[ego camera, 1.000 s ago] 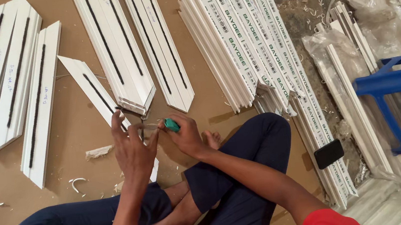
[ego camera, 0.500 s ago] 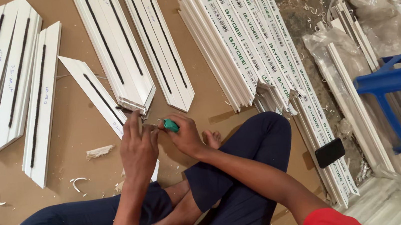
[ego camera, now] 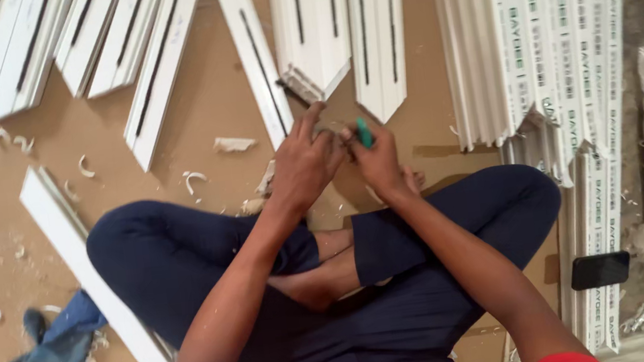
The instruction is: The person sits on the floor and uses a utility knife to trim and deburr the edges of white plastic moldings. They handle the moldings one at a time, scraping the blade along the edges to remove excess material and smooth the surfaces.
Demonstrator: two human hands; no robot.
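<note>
I sit cross-legged on brown cardboard. My right hand grips a small green-handled tool, held upright in front of my knees. My left hand is right beside it, fingers curled and touching the right hand's fingers around the tool's working end; what lies between the fingers is hidden. Just beyond both hands lie white plastic trunking strips with black slots and pointed cut ends: a long angled strip and a wider bundle.
More cut white strips fan out at the top left, and one strip lies by my left knee. Long uncut strips stack at the right. A blue glove, a black phone and white shavings lie around.
The camera has swung right and closer, so everything sits further left in view. My hands stay together on the green tool, now nearer the pointed strip ends.
</note>
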